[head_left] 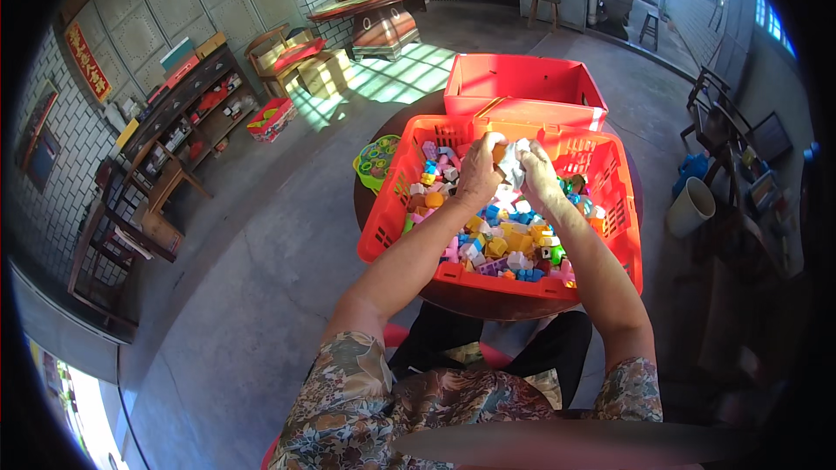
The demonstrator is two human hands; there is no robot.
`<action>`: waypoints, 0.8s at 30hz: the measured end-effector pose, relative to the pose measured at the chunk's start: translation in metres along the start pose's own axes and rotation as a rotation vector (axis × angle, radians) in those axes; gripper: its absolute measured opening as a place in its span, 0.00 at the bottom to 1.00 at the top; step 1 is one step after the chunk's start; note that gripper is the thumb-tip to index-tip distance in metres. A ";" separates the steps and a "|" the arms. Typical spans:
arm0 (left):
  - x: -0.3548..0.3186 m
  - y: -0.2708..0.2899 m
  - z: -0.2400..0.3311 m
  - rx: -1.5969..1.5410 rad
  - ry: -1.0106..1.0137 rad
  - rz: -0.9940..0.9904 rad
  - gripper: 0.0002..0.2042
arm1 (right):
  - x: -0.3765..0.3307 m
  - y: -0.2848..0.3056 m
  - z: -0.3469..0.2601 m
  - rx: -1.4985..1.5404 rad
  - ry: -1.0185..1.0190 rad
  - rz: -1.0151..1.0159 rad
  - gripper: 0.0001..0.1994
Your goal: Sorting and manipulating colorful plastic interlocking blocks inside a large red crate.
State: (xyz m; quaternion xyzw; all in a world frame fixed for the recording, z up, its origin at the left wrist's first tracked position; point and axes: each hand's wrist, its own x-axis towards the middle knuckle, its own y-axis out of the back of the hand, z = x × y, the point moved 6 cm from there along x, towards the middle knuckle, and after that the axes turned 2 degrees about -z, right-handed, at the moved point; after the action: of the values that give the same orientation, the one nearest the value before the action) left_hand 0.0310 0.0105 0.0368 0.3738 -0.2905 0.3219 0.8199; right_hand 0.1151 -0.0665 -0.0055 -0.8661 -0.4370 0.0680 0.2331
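Both my hands are raised over the far part of a red plastic basket [369,239] full of toy building blocks [496,246] in many colours. My left hand [479,176] has its fingers curled, with a small orange-brown thing [499,153] at the fingertips. Beside it, my right hand [540,181] is closed at a whitish, crumpled-looking thing [514,165] between the two hands. Its kind is too blurred and overexposed to tell. Yellow, white, blue and pink blocks lie below my wrists.
The basket stands on a round dark table [475,303]. Behind it is a red bin [522,78]; a green basket [376,164] of small toys sits at its left. A white bucket [691,207] stands on the right, and wooden chairs [165,176] on the left.
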 end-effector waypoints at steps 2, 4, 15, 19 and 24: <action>0.000 -0.006 0.005 0.061 0.017 -0.031 0.19 | 0.003 0.008 -0.006 -0.012 0.118 0.063 0.09; -0.001 -0.005 0.010 0.054 -0.025 -0.027 0.19 | 0.001 0.009 -0.009 -0.003 0.121 0.112 0.10; -0.003 -0.002 -0.011 -0.019 0.081 0.091 0.17 | -0.004 -0.009 -0.011 -0.216 0.173 -0.110 0.07; -0.004 -0.003 0.010 -0.003 0.032 0.021 0.21 | -0.002 0.003 -0.015 -0.120 0.137 0.024 0.09; -0.004 -0.003 0.037 0.084 -0.126 -0.082 0.24 | -0.002 0.010 -0.021 0.063 0.111 0.155 0.11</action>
State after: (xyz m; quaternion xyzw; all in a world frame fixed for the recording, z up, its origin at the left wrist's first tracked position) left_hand 0.0222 -0.0217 0.0531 0.4389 -0.3124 0.2757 0.7961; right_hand 0.1278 -0.0801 0.0087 -0.8920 -0.3527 0.0513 0.2780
